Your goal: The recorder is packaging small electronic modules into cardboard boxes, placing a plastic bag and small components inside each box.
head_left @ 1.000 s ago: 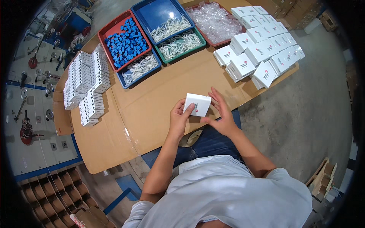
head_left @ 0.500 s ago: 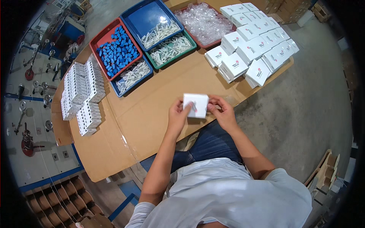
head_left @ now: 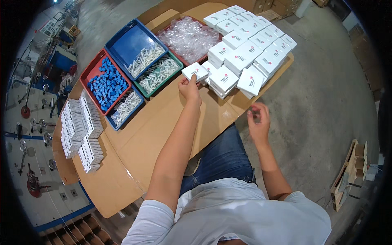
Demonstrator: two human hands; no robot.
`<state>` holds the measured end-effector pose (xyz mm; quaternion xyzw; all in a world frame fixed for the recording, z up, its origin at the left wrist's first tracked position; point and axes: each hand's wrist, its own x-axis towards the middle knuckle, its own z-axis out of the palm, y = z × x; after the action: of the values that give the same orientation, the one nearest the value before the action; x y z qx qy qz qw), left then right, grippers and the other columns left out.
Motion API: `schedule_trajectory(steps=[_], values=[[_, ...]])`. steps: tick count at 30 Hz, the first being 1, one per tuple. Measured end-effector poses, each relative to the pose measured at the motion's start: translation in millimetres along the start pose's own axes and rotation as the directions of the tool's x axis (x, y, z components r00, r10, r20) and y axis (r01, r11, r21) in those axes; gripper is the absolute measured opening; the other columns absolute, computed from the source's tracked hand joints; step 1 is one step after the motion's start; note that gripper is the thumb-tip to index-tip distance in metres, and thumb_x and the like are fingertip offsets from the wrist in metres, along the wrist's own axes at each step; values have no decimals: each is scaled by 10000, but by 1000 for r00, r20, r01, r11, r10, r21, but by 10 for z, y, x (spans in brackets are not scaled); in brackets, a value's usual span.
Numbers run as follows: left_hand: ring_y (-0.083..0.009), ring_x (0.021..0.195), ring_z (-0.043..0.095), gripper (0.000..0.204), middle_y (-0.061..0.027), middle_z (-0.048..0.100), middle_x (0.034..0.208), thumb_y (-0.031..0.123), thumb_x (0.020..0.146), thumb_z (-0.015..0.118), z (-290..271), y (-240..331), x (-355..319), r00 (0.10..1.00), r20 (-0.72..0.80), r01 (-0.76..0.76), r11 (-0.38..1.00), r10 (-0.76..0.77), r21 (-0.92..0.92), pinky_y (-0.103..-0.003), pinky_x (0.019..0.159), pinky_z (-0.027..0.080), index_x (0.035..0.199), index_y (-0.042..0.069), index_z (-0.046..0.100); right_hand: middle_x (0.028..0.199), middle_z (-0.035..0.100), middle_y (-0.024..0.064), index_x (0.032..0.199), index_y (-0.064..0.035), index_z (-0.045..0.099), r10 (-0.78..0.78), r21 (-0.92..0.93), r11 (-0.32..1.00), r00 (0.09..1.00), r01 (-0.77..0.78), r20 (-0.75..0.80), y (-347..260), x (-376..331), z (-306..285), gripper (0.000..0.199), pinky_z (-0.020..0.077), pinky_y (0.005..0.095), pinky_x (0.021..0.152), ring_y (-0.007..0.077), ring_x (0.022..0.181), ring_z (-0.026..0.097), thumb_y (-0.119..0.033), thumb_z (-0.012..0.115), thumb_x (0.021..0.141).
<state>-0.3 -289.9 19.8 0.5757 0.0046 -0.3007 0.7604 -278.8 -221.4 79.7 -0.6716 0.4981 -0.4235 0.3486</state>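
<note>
Grey floor point(head_left: 302, 118); wooden pallet point(head_left: 350, 165) right; brown cartons point(head_left: 282, 7) beyond table point(head_left: 143, 134).

Carried the white box point(head_left: 195, 72) in the left hand point(head_left: 189, 88) from mid-view to twelve o'clock, reaching the nine-o'clock side of the box stack point(head_left: 244, 53). Withdrew the right hand point(head_left: 259, 121) from it toward four o'clock, past the cardboard tabletop's point(head_left: 213, 113) edge.

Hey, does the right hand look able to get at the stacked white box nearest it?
Probably yes: the right hand appears empty beside the table, close to that white box, with nothing visible between them. The left hand holds another box farther left, out of the way.
</note>
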Motion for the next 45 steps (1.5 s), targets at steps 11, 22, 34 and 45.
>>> schedule_trajectory(steps=[11,22,34,45], values=[[-302,1050,620,545,-201,591,1217,391,964,672,145,-258,-194,980,168,-189,784,109,591,-389,922,495,1235,-68,558,1529,420,161,1271,-109,674,-427,-431,797,900,423,92,319,839,-122,460,375,517,1142,403,1428,382,-203,803,840],[-406,1532,189,786,-310,206,1629,446,1058,471,354,-227,-738,888,352,-449,731,297,514,-424,1252,159,1543,-119,218,1620,242,251,1417,-51,483,-406,-349,876,899,333,-163,480,983,282,532,287,584,1175,494,1488,231,-266,682,973],[-411,1515,243,741,-310,255,1613,428,1077,434,350,-209,-694,894,342,-432,762,290,482,-410,1237,192,1541,-113,227,1681,130,220,1587,-80,283,-431,-386,849,896,362,-108,610,1085,347,700,124,629,1213,472,1538,113,-383,575,1028],[-298,1384,483,482,-219,480,1503,266,1084,488,-719,-2,-1123,916,360,-319,863,175,393,-392,1148,378,1487,10,422,1680,81,254,1613,5,102,-394,-359,872,912,332,-114,674,906,427,839,42,643,1209,449,1552,72,-501,461,1047]])
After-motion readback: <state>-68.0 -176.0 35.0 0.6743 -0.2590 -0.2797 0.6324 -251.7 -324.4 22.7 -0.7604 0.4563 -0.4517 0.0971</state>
